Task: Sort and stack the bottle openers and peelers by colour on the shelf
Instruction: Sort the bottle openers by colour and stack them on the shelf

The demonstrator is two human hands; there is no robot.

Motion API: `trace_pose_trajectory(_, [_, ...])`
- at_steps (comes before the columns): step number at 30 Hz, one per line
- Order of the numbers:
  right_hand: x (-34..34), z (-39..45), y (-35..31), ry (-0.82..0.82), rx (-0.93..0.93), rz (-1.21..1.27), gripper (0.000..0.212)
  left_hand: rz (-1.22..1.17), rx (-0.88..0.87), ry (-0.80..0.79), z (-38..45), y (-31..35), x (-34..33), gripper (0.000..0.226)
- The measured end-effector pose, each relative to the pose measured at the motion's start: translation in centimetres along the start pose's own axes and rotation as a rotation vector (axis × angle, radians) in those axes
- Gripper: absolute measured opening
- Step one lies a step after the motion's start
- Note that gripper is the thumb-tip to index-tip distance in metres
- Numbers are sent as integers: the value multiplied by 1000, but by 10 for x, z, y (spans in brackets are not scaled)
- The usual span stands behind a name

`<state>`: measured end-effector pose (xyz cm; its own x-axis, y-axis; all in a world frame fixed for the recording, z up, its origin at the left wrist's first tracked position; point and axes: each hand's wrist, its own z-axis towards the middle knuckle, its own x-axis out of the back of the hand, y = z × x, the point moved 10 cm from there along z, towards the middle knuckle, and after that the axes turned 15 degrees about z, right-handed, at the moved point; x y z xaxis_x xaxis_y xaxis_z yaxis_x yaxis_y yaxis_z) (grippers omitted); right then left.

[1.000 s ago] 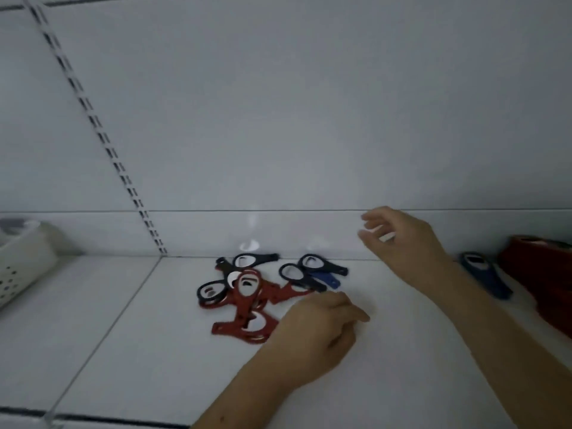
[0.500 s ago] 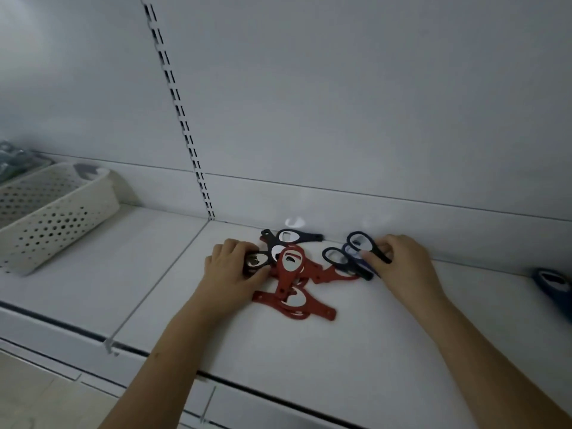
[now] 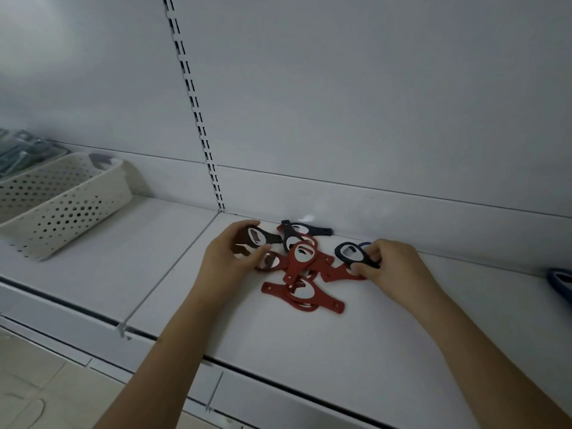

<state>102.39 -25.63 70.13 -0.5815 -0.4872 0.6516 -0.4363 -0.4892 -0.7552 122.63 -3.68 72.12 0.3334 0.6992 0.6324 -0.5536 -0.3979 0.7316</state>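
A heap of red openers [image 3: 305, 267] and black openers [image 3: 292, 235] lies on the white shelf [image 3: 309, 342] close to the back wall. My left hand [image 3: 229, 258] grips a black opener [image 3: 263, 236] at the heap's left edge, lifted slightly. My right hand [image 3: 393, 267] pinches another black opener [image 3: 351, 253] at the heap's right edge, with a blue one [image 3: 365, 244] peeking out behind it. One more black opener [image 3: 312, 229] rests against the back wall.
A white perforated basket [image 3: 62, 205] stands on the shelf section to the left, with grey packaged items [image 3: 21, 153] behind it. A dark blue item [image 3: 561, 281] lies at the far right edge. A slotted upright [image 3: 195, 109] runs up the back wall.
Both hands have closed on black openers: the left has picked one up off the heap's left side, the right has lifted one at the right. The view drew nearer.
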Motion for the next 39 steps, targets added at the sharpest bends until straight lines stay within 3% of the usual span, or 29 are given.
trace_pose_trajectory(3, [1,-2,0,-3,6,-126,37,-175,27,76,0,0,15,30])
trace_pose_trajectory(7, [1,-5,-3,-15,33,-187,36,-407,28,-31,-1,10,8,29])
trace_pose_trajectory(10, [4,-7,-3,-20,23,-89,30,-467,38,-137,-4,21,-10,30])
trace_pose_trajectory(15, [1,-15,-46,-90,96,299,20,-497,23,-322,-14,36,-44,31])
trace_pose_trajectory(18, [-25,-18,-80,-207,173,265,22,-557,13,-396,-19,43,-52,36])
trace_pose_trajectory(26, [-69,-20,-125,-283,301,166,34,-599,56,-275,-3,13,-22,32])
trace_pose_trajectory(29, [-60,-6,-123,-119,260,190,37,-666,102,-211,8,-2,-5,40])
trace_pose_trajectory(32, [-51,22,-108,85,154,-25,42,-824,201,-161,25,-25,11,35])
trace_pose_trajectory(36, [-86,47,-93,-41,8,-286,49,-946,291,-282,43,-33,2,41])
trace_pose_trajectory(39, [-92,54,-93,-126,-54,-164,38,-887,278,-494,49,-20,-15,43])
